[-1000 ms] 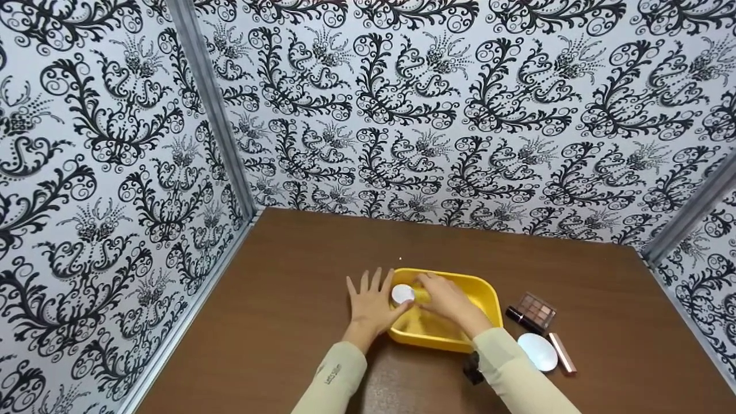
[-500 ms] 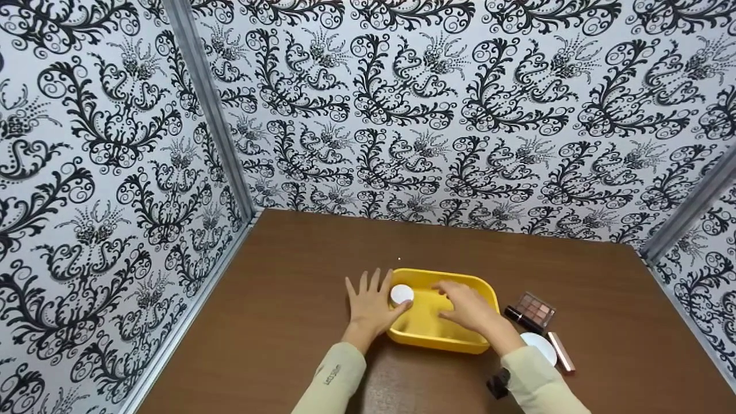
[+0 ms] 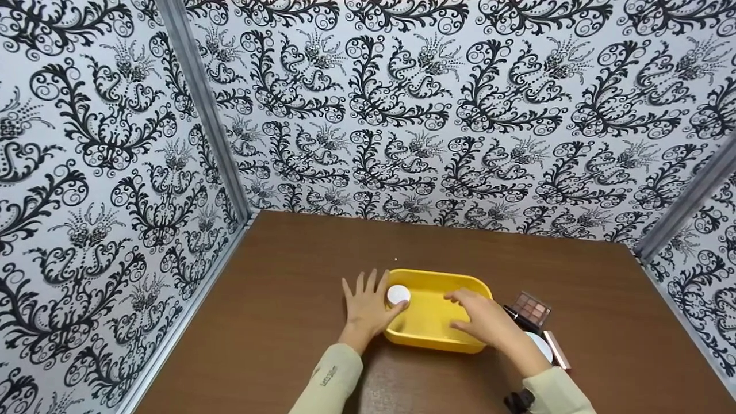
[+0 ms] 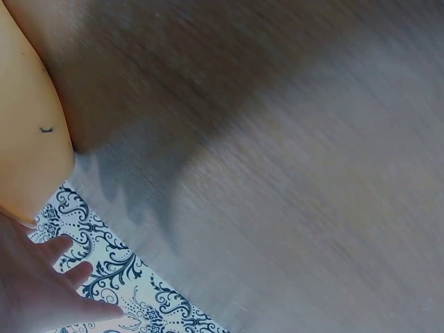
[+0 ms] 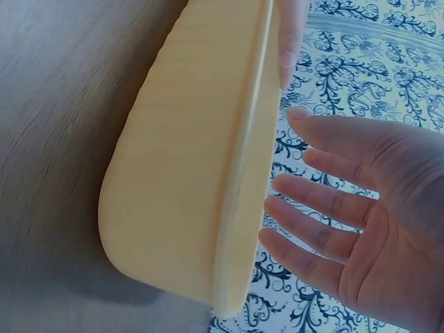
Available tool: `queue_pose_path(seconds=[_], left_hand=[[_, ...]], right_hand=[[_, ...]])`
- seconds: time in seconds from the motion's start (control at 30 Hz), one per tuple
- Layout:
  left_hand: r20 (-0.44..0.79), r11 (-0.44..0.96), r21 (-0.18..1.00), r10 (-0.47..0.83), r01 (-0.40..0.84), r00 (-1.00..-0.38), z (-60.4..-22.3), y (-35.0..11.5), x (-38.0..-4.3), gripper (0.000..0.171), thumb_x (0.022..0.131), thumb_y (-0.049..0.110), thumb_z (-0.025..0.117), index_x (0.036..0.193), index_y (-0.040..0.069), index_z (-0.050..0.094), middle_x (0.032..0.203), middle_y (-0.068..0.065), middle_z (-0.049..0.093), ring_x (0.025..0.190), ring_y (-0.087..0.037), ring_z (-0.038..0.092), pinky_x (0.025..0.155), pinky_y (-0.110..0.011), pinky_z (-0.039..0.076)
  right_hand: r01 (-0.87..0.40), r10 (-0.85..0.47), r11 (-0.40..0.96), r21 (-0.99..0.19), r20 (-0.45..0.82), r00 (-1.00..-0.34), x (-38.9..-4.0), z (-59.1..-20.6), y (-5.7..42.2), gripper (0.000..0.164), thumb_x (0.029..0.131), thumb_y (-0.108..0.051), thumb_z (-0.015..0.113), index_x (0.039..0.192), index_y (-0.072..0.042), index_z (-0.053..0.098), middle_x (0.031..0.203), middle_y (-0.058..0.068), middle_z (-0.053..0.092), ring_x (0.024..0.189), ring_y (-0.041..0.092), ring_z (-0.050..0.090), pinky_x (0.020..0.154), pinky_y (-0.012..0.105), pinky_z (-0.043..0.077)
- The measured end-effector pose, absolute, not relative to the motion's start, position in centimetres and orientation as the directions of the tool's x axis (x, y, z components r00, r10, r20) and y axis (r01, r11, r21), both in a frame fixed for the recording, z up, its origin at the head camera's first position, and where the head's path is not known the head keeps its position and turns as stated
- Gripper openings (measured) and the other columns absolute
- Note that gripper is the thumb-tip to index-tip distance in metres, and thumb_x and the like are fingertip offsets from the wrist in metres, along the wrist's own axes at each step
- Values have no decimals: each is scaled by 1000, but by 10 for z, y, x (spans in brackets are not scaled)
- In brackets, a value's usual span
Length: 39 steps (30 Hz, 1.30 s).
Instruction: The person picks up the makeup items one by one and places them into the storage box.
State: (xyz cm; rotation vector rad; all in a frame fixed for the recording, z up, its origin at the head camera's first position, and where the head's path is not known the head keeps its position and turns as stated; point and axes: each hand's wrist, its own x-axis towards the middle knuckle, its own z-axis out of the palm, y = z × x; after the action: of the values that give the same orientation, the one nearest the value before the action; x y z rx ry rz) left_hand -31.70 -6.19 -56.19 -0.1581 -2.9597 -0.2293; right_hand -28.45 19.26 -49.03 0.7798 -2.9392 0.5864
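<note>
A yellow plastic basin (image 3: 428,343) stands on the wooden table. Inside its left end sits a small white round item (image 3: 398,294), perhaps a lidded jar. My left hand (image 3: 365,309) rests at the basin's left rim, fingers spread outside and thumb reaching inward beside the white item. Over the right part of the basin hovers my right hand (image 3: 489,322), its fingers loosely bent with nothing between them. In the right wrist view the right hand (image 5: 368,215) is near the basin's rim, palm visible and holding nothing. The left wrist view has only part of the left hand (image 4: 41,284) beside the basin (image 4: 31,125).
Right of the basin lie an eyeshadow palette (image 3: 530,309), a black tube (image 3: 521,319), a white disc (image 3: 540,348) partly hidden by the right arm, and a slim pink tube (image 3: 556,349). Patterned walls (image 3: 402,115) enclose the table's back and sides.
My right hand has moved right, away from the white round item, toward the basin's right side. My left hand has kept its place at the left rim.
</note>
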Motion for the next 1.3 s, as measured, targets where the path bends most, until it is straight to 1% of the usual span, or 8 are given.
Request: queue_pose_path(seconds=[0.17, 0.37, 0.53, 0.67, 0.83, 0.97, 1.13, 1.3], left_hand=[[189, 982, 147, 92, 121, -978, -562, -63, -316, 90, 87, 82, 34, 158, 28, 28, 161, -7, 37, 148, -36, 34, 118, -71, 13], [190, 981, 153, 91, 121, -978, -562, -63, -316, 89, 87, 82, 35, 158, 28, 28, 160, -7, 38, 148, -36, 34, 117, -72, 14], [187, 979, 162, 90, 121, -978, -560, -63, -315, 87, 87, 80, 38, 157, 28, 30, 159, -7, 39, 147, -37, 35, 116, -72, 14], [179, 981, 156, 91, 120, -980, -560, -63, -315, 88, 88, 81, 36, 158, 29, 28, 161, -7, 37, 148, -36, 33, 117, -72, 13], [171, 981, 153, 93, 120, -981, -561, -62, -315, 88, 88, 81, 35, 158, 29, 27, 162, -7, 36, 149, -36, 32, 117, -72, 12], [168, 980, 158, 97, 124, -981, -560, -62, -315, 88, 88, 80, 37, 158, 28, 28, 161, -8, 36, 149, -37, 33, 117, -72, 12], [170, 979, 165, 94, 122, -981, -562, -63, -316, 88, 88, 80, 35, 158, 28, 27, 161, -8, 37, 149, -37, 33, 117, -72, 11], [178, 979, 162, 96, 126, -979, -562, -62, -317, 88, 88, 81, 34, 158, 28, 28, 161, -8, 37, 148, -37, 33, 117, -72, 12]], right_hand=[[-514, -482, 805, -297, 177, -858, -276, -487, 200, 46, 83, -25, 80, 124, -10, 64, 121, 8, 69, 104, 27, 69, 88, 47, 56], [-521, -478, 813, -261, 215, -852, -267, -486, 212, 47, 82, -24, 82, 123, -10, 65, 120, 7, 70, 104, 27, 69, 90, 47, 56], [-492, -436, 826, -276, 241, -867, -261, -484, 224, 48, 81, -22, 82, 123, -8, 65, 122, 9, 70, 111, 30, 67, 96, 48, 53], [-456, -400, 844, -282, 235, -886, -258, -481, 235, 48, 81, -22, 83, 123, -9, 66, 121, 10, 69, 110, 30, 67, 94, 49, 54], [-453, -393, 849, -272, 247, -886, -255, -480, 249, 46, 81, -23, 82, 121, -7, 67, 117, 9, 70, 107, 28, 67, 93, 48, 55], [-424, -366, 853, -305, 230, -902, -254, -481, 260, 43, 81, -22, 82, 120, -9, 67, 116, 8, 70, 106, 27, 67, 92, 47, 55], [-395, -340, 862, -319, 214, -916, -255, -484, 274, 43, 82, -22, 80, 120, -7, 67, 116, 8, 70, 107, 30, 66, 94, 51, 53], [-365, -320, 878, -310, 187, -929, -253, -490, 287, 44, 82, -21, 80, 120, -4, 67, 118, 14, 70, 111, 38, 64, 95, 57, 51]])
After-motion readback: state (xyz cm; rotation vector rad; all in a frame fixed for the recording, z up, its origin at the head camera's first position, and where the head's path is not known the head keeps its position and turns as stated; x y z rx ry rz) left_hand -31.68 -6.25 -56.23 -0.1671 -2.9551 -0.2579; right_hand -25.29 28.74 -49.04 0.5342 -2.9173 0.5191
